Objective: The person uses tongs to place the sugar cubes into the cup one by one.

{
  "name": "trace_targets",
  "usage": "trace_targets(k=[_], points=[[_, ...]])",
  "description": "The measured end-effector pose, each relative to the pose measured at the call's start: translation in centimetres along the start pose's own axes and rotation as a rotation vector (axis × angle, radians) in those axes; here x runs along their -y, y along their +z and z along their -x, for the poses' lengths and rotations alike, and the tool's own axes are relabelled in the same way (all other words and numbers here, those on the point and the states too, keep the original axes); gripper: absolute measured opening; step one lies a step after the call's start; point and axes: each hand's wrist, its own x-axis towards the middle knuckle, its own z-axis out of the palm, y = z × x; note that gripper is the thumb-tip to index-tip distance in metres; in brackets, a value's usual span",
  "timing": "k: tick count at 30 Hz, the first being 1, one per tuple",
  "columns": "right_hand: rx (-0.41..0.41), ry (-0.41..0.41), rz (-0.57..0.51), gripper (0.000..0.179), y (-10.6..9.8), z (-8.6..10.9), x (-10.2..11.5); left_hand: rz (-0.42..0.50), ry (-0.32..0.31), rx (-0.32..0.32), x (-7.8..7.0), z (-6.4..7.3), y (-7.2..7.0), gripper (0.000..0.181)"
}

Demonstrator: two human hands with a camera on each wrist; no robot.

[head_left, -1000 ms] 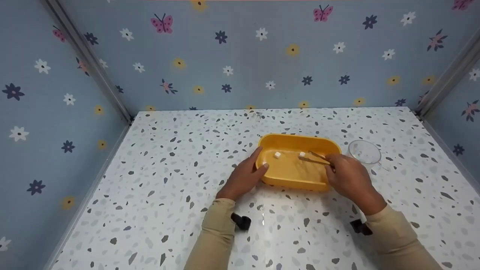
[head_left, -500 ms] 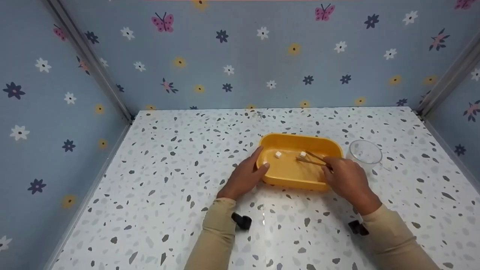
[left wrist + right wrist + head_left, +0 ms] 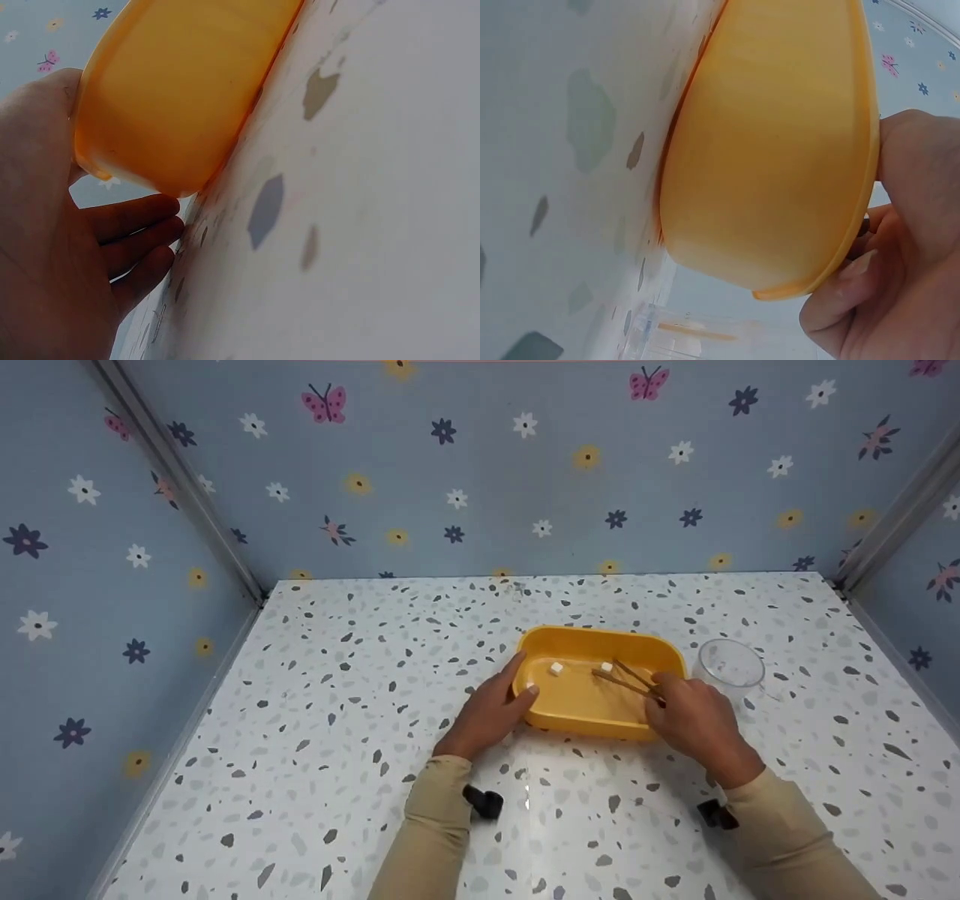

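In the head view, a shallow yellow tub (image 3: pixel 592 727) sits on the speckled table. My left hand (image 3: pixel 489 714) holds its left end, thumb over the rim and the other fingers outside, as the left wrist view also shows. Above the tub's right end my right hand (image 3: pixel 694 727) grips a pair of slim brown tongs (image 3: pixel 626 682). Their parted tips reach down to a small white cube (image 3: pixel 606 667). A second white cube (image 3: pixel 556 668) lies further left on the tub floor. Something white shows beside my left thumb, partly hidden.
A clear glass cup (image 3: pixel 731 664) with a handle stands just right of the tub, behind my right hand. Flowered wall panels (image 3: pixel 480 472) close off the table (image 3: pixel 375 660) at the back and sides.
My right hand has shifted slightly left, and the tong tips have come around the right-hand cube. My left hand and the tub stay in place.
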Motion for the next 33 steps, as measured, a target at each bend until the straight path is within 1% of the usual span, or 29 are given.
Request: trace_targets(k=[4,8,15,22,24,30,33], points=[[0.001,0.008,-0.013,0.032,0.01,-0.04,0.03,-0.002,-0.003,0.0,-0.03,-0.03,0.01,0.068],[0.002,0.021,-0.022,0.029,0.01,0.1,0.16,-0.006,-0.01,0.004,-0.15,-0.02,-0.03,0.069],[-0.034,-0.009,-0.009,0.017,0.19,0.18,0.13,-0.008,-0.015,0.003,-0.1,-0.06,0.0,0.068],[-0.064,-0.023,-0.001,0.02,0.23,0.22,0.12,-0.009,-0.016,0.001,-0.07,-0.02,0.01,0.068],[-0.092,-0.034,0.004,0.02,0.25,0.26,0.1,-0.005,-0.013,0.001,-0.1,0.02,-0.01,0.068],[-0.237,-0.108,0.033,0.017,0.23,0.45,-0.06,0.007,-0.01,0.005,-0.3,0.12,-0.11,0.068],[-0.262,-0.121,0.042,0.017,-0.02,0.56,0.06,0.008,-0.011,0.003,-0.29,0.11,-0.12,0.068]])
